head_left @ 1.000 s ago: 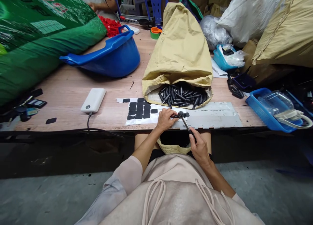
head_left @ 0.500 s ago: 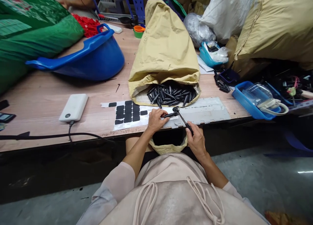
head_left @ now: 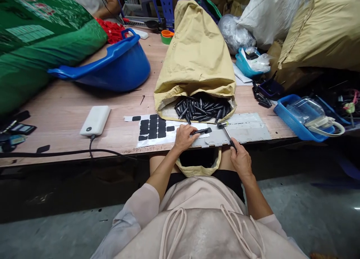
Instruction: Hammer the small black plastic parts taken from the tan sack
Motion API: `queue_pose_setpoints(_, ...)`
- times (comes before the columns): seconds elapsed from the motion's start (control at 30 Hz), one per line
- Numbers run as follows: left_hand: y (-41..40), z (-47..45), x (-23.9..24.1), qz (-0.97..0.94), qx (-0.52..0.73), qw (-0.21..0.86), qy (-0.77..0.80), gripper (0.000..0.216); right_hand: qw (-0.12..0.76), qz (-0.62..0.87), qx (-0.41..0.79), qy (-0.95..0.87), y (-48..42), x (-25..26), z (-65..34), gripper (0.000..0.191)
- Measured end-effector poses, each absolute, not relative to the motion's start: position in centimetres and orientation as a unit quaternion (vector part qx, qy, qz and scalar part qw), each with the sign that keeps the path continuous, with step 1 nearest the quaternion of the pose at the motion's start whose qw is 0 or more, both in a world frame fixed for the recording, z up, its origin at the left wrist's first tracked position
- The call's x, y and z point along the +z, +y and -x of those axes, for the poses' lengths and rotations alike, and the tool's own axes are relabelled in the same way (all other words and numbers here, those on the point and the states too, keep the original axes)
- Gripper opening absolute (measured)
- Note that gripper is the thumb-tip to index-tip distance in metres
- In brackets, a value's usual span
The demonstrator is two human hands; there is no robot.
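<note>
My left hand (head_left: 183, 137) pinches a slim black part (head_left: 201, 131) flat against the table edge, beside a white sheet of black pads (head_left: 154, 128). My right hand (head_left: 240, 159) grips the handle of a small hammer (head_left: 226, 131), whose head rests on the grey metal plate (head_left: 247, 125) to the right of the part. Just behind, a tan paper sack (head_left: 197, 56) lies open, spilling several black parts (head_left: 202, 109). A second small tan bag (head_left: 199, 165) sits open on my lap under the table edge.
A white power bank (head_left: 95, 120) with a black cable lies to the left. A blue tub (head_left: 118, 63) and a green sack (head_left: 33, 37) stand at the back left. Blue trays (head_left: 303, 120) and big sacks crowd the right. Another person's arm (head_left: 108, 7) shows at the far side.
The hammer head has moved from on top of the black part to the right, onto the metal plate. My left hand keeps holding the part. The view has shifted slightly.
</note>
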State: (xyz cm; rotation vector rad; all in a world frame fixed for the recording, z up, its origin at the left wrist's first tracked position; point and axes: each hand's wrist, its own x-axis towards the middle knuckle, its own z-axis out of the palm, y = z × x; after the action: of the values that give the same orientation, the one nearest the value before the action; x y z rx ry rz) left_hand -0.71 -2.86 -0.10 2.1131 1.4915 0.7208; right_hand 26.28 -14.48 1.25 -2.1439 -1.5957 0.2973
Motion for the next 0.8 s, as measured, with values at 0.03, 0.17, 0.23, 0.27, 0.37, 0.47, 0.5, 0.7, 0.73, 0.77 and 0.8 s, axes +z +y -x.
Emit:
queue_pose_setpoints(0.03, -2.8, 0.8, -0.1, -0.767, 0.261, 0.227, 0.54, 0.016, 0.219, 0.777, 0.114, -0.579, -14.4, 1.3, -26.3, 0.052)
queue_pose_setpoints(0.17, -3.1, 0.8, 0.4, -0.765, 0.275, 0.232, 0.534, 0.016, 0.197, 0.785, 0.12, -0.575, -14.3, 1.5, -26.4, 0.053)
queue_pose_setpoints(0.23, -4.1, 0.8, 0.8, -0.762, 0.31, 0.238, 0.516, 0.017, 0.193, 0.787, 0.119, -0.574, -14.3, 1.5, -26.3, 0.053)
queue_pose_setpoints(0.27, -5.0, 0.7, 1.0, -0.763, 0.331, 0.248, 0.497, 0.018, 0.194, 0.786, 0.118, -0.575, -14.4, 1.5, -26.3, 0.053)
queue_pose_setpoints(0.37, -8.5, 0.3, 0.8, -0.778, 0.354, 0.318, 0.41, 0.026, 0.203, 0.781, 0.113, -0.579, -14.4, 1.4, -26.2, 0.053)
queue_pose_setpoints(0.47, -11.9, -0.4, -0.7, -0.799, 0.29, 0.379, 0.365, 0.03, 0.202, 0.781, 0.102, -0.581, -14.4, 1.2, -26.0, 0.054)
queue_pose_setpoints(0.5, -12.7, -0.6, -1.5, -0.801, 0.259, 0.384, 0.381, 0.03, 0.201, 0.782, 0.097, -0.582, -14.5, 1.2, -26.0, 0.054)
queue_pose_setpoints(0.7, -13.1, -0.8, -4.9, -0.709, 0.001, 0.327, 0.625, 0.034, 0.191, 0.785, 0.09, -0.582, -14.5, 1.3, -25.9, 0.055)
queue_pose_setpoints(0.73, -12.9, -0.6, -5.1, -0.7, -0.027, 0.319, 0.638, 0.039, 0.189, 0.787, 0.093, -0.58, -14.5, 1.2, -25.8, 0.055)
queue_pose_setpoints(0.77, -12.8, -0.4, -5.1, -0.702, -0.041, 0.32, 0.635, 0.043, 0.189, 0.788, 0.094, -0.579, -14.5, 1.2, -25.8, 0.055)
queue_pose_setpoints(0.8, -12.8, -0.3, -5.1, -0.713, -0.047, 0.329, 0.617, 0.044, 0.191, 0.787, 0.095, -0.579, -14.5, 1.2, -25.8, 0.055)
